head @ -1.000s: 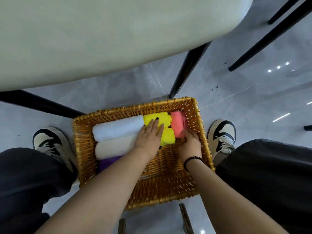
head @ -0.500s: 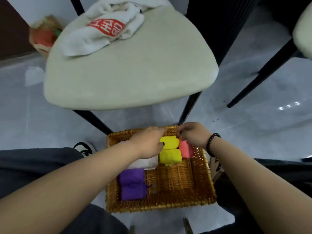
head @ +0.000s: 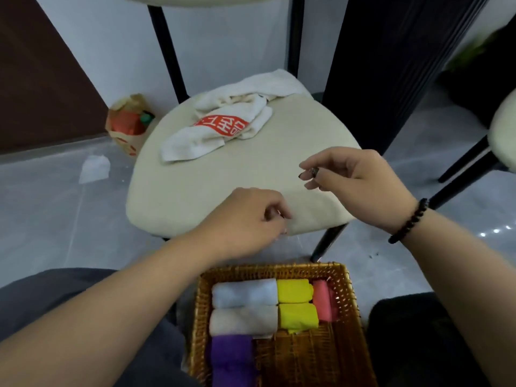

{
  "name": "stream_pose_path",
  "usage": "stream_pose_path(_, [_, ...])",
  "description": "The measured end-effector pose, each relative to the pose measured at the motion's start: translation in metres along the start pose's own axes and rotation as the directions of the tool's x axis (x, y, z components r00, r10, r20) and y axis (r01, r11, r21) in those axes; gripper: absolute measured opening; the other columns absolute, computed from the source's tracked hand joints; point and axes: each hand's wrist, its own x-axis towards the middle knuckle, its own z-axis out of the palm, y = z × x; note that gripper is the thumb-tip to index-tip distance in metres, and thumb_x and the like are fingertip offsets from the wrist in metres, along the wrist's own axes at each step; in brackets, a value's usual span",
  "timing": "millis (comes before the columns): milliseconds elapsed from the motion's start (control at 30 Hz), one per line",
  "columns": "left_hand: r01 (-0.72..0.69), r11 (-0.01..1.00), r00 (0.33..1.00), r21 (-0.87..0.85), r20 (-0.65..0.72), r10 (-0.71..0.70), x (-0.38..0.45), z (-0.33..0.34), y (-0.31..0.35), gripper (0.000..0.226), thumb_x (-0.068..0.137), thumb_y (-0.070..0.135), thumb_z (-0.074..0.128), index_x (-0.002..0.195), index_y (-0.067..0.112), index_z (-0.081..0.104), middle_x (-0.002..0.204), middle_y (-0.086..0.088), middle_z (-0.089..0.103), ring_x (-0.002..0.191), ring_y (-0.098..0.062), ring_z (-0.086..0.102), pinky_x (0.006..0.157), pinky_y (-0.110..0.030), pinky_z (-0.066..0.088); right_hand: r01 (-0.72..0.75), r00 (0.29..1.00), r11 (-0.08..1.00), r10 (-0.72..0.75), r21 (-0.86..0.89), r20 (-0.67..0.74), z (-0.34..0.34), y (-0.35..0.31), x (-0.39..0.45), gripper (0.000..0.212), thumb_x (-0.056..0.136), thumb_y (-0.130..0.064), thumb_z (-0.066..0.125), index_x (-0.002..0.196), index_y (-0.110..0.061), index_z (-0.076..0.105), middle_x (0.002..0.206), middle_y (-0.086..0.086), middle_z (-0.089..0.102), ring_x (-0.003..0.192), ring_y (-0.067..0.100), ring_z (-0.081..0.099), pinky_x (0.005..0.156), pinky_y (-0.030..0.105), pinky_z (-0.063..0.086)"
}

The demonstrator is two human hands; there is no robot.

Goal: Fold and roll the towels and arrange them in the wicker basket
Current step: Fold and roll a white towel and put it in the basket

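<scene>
Bare cream chair seat (head: pixel 223 191) before crumpled white towel (head: pixel 223 121), wicker basket (head: pixel 349 303) near-right corner unfilled

I see both hands over the chair seat (head: pixel 223 177), left hand (head: pixel 245 219) and right hand (head: pixel 360 185) loosely curled, empty. White towel (head: pixel 220 127) lies crumpled on the seat; rolled towels fill the basket (head: pixel 350 297) below.
</scene>
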Motion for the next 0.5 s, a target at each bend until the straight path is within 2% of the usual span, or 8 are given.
stream_pose_path(100, [0.062, 0.988, 0.984, -0.143, -0.158, -0.085, 0.018, -0.032, -0.005, 0.022, 0.082, 0.004, 0.055, 0.081, 0.021, 0.069, 0.069, 0.002, 0.073, 0.06, -0.01, 0.069, 0.065, -0.023, 0.055, -0.02, 0.994, 0.999, 0.023, 0.024, -0.11, 0.007, 0.001, 0.02, 0.024, 0.091, -0.001, 0.051, 0.094, -0.014, 0.07, 0.085, -0.004, 0.072, 0.076, 0.004, 0.07, 0.079, 0.027, 0.057])
stream_pose_path(167, [0.08, 0.979, 0.939, -0.188, -0.315, -0.138, 0.032, -0.05, -0.018, 0.022, 0.081, 0.004, 0.056, 0.079, 0.022, 0.068, 0.066, 0.004, 0.072, 0.057, -0.009, 0.067, 0.057, -0.017, 0.049, -0.039, 0.992, 0.999, 0.04, 0.012, -0.122, 0.014, 0.004, 0.03, 0.024, 0.09, -0.001, 0.05, 0.093, -0.013, 0.07, 0.083, -0.005, 0.072, 0.073, 0.003, 0.069, 0.078, 0.028, 0.056])
stream_pose_path(233, [0.086, 0.989, 0.868, -0.121, -0.477, -0.134, 0.044, -0.063, -0.034, 0.018, 0.082, 0.009, 0.059, 0.083, 0.025, 0.067, 0.071, 0.008, 0.071, 0.065, -0.003, 0.064, 0.064, -0.017, 0.048, -0.027, 0.993, 1.0, 0.026, -0.007, -0.113, 0.022, 0.007, 0.037, 0.024, 0.089, -0.002, 0.05, 0.09, -0.016, 0.07, 0.081, -0.006, 0.072, 0.072, 0.003, 0.069, 0.076, 0.025, 0.056])
stream_pose_path(300, [0.084, 0.996, 0.808, 0.025, -0.587, -0.053, 0.053, -0.07, -0.048, 0.022, 0.082, 0.012, 0.061, 0.1, 0.024, 0.064, 0.095, 0.01, 0.067, 0.089, -0.005, 0.06, 0.082, -0.02, 0.046, -0.009, 0.993, 0.999, 0.005, -0.031, -0.119, 0.03, 0.008, 0.043, 0.026, 0.088, -0.003, 0.051, 0.086, -0.02, 0.07, 0.08, -0.008, 0.072, 0.075, 0.007, 0.069, 0.073, 0.022, 0.055])
stream_pose_path(367, [0.111, 0.973, 0.801, 0.202, -0.598, 0.033, 0.062, -0.074, -0.061, 0.041, 0.083, 0.015, 0.063, 0.123, 0.019, 0.056, 0.123, 0.0, 0.055, 0.116, -0.019, 0.048, 0.096, -0.028, 0.037, -0.009, 0.991, 0.999, 0.003, -0.04, -0.135, 0.037, 0.01, 0.05, 0.026, 0.086, -0.004, 0.051, 0.084, -0.023, 0.069, 0.08, -0.009, 0.071, 0.078, 0.011, 0.069, 0.075, 0.025, 0.055])
stream_pose_path(433, [0.135, 0.936, 0.838, 0.325, -0.542, 0.067, 0.069, -0.075, -0.072, 0.059, 0.083, 0.025, 0.065, 0.138, 0.018, 0.044, 0.139, -0.005, 0.045, 0.13, -0.028, 0.039, 0.103, -0.039, 0.033, -0.001, 0.988, 0.999, -0.004, -0.033, -0.153, 0.045, 0.01, 0.057, 0.025, 0.085, -0.005, 0.052, 0.083, -0.023, 0.069, 0.081, -0.007, 0.072, 0.081, 0.013, 0.069, 0.08, 0.028, 0.054])
stream_pose_path(500, [0.239, 0.886, 0.894, 0.397, -0.447, -0.041, 0.072, -0.075, -0.077, 0.073, 0.087, 0.034, 0.062, 0.149, 0.021, 0.027, 0.148, -0.007, 0.038, 0.136, -0.031, 0.033, 0.106, -0.046, 0.03, 0.015, 0.985, 1.0, -0.018, -0.024, -0.171, 0.052, 0.009, 0.062, 0.024, 0.084, -0.005, 0.053, 0.085, -0.023, 0.068, 0.082, -0.007, 0.071, 0.081, 0.014, 0.069, 0.078, 0.024, 0.053])
